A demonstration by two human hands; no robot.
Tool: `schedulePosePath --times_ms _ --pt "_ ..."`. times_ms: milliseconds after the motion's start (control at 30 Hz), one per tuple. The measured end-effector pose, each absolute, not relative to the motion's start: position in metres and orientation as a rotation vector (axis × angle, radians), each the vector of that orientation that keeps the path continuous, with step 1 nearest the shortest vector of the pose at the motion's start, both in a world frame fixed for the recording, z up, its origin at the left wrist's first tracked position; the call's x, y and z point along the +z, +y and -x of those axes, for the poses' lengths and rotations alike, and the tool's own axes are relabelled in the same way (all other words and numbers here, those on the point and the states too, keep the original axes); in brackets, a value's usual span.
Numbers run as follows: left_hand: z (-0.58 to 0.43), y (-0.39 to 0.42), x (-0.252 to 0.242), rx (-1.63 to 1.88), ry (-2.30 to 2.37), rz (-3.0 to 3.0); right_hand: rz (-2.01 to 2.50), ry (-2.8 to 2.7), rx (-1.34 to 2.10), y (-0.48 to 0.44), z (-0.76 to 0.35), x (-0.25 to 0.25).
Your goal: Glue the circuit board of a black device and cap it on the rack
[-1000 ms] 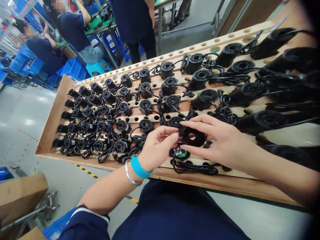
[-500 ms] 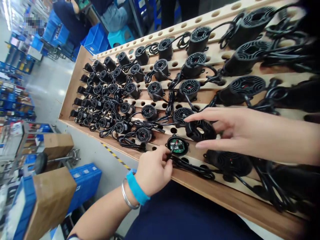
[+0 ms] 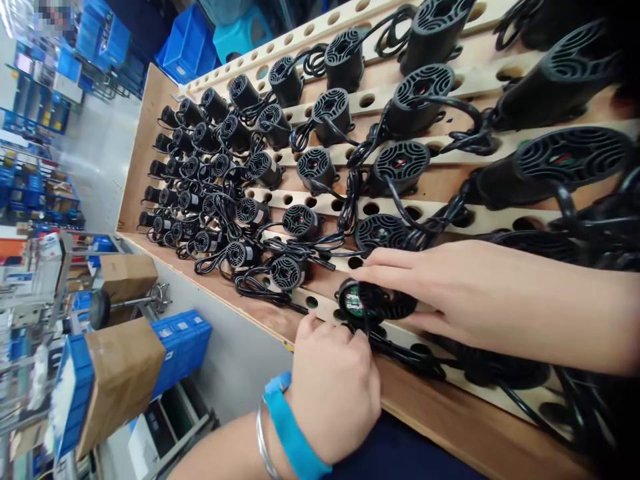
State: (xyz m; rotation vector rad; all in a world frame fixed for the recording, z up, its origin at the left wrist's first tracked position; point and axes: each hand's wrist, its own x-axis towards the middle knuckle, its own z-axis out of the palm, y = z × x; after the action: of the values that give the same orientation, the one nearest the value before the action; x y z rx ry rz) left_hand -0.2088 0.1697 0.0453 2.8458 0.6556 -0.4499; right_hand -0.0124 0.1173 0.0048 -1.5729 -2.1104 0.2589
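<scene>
My right hand (image 3: 440, 287) holds a black slotted round cap (image 3: 387, 301) over an open black unit whose green circuit board (image 3: 354, 303) shows at the near row of a long wooden rack (image 3: 450, 407). My left hand (image 3: 333, 383), with a blue band and a metal bangle at the wrist, is closed just below that unit, its fingertips at the black cord (image 3: 400, 350) that comes out of it. Rows of black cylindrical units with vented tops (image 3: 315, 167) and coiled cords fill the rack's holes.
Blue crates with cardboard (image 3: 115, 373) and a metal stand (image 3: 125, 303) sit on the grey floor at the left. Blue bins (image 3: 180, 43) and shelving stand at the far left and top. My dark blue clothing lies under the rack's near edge.
My right hand has lowered the black cap onto the unit with the green board. My left hand has shifted right along the cord, close under that unit. The view has tilted closer to the rack.
</scene>
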Motion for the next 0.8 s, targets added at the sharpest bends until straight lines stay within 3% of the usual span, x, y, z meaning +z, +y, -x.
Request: schedulePosePath --times_ms 267,467,800 --pt "0.211 0.164 0.043 -0.273 0.717 -2.837 1.522 -2.151 0.258 0.119 0.017 0.001" --pt "0.21 0.162 0.037 -0.253 0.748 -2.86 1.328 -2.38 -0.09 0.123 0.022 0.0" --pt "0.211 0.162 0.037 -0.238 0.804 -2.826 1.335 -2.282 -0.001 0.134 0.035 -0.007"
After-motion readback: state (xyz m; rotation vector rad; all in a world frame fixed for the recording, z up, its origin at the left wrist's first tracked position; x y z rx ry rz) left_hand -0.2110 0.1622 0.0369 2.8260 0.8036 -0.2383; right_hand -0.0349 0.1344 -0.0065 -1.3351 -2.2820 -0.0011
